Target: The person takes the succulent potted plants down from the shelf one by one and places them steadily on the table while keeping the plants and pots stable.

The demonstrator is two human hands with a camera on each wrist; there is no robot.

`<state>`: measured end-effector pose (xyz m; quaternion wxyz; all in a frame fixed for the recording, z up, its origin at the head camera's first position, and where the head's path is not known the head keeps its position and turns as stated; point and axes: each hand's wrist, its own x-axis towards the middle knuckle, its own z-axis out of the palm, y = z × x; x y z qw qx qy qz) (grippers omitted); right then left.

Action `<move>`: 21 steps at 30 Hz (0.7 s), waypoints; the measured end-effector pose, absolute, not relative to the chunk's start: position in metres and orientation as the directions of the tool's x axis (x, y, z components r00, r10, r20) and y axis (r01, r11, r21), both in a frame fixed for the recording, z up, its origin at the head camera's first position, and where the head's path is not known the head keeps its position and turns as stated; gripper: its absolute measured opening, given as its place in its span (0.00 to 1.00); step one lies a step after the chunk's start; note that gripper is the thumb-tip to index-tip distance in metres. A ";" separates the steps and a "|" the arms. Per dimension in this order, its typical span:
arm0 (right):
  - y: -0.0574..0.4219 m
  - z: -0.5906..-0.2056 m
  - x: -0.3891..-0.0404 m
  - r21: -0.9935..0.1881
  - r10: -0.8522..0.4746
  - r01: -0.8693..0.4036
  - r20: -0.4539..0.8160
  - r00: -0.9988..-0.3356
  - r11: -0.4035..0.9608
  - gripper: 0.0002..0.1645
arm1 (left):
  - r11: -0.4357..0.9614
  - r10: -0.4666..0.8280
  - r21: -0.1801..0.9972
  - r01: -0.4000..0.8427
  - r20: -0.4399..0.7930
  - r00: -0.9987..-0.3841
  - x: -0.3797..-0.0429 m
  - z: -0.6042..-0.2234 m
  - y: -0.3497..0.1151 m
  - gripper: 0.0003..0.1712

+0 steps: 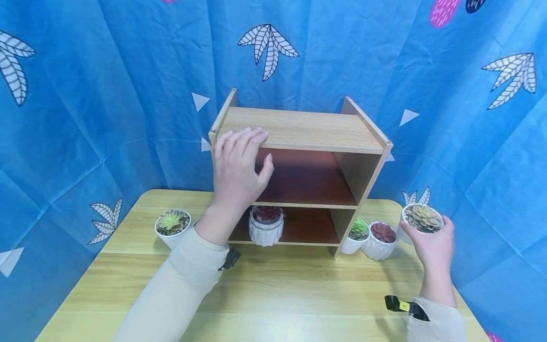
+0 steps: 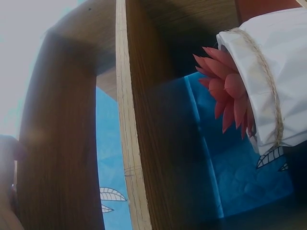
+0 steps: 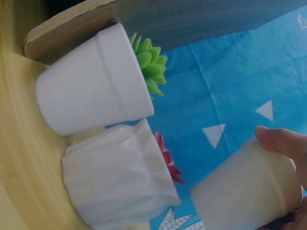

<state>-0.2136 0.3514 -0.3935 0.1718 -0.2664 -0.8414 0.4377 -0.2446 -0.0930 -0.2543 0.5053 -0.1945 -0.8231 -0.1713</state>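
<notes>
My right hand (image 1: 437, 249) holds a white pot with a pale grey-green succulent (image 1: 423, 217) at the right, thumb and fingers around its sides. In the right wrist view the held pot (image 3: 244, 189) is tilted and raised off the table. My left hand (image 1: 239, 168) rests on the front left of the wooden shelf's top board (image 1: 299, 128), fingers extended over the edge and thumb apart. Below it, a faceted white pot with a dark red succulent (image 1: 266, 230) stands on the bottom shelf. Twine circles that pot (image 2: 283, 72) in the left wrist view.
Right of the shelf stand a white pot with a bright green succulent (image 1: 355, 240) and a ridged white pot with a red succulent (image 1: 380, 243). Left of it is another potted green succulent (image 1: 173, 225). Another pot is mostly hidden behind my left forearm. Blue patterned cloth (image 1: 141, 85) surrounds the table.
</notes>
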 end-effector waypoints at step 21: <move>0.369 -0.424 -0.222 -0.849 0.633 0.316 0.028 -0.774 0.424 0.70 | 0.864 0.149 0.089 0.496 0.896 -0.419 -0.244 -0.255 -0.093 0.24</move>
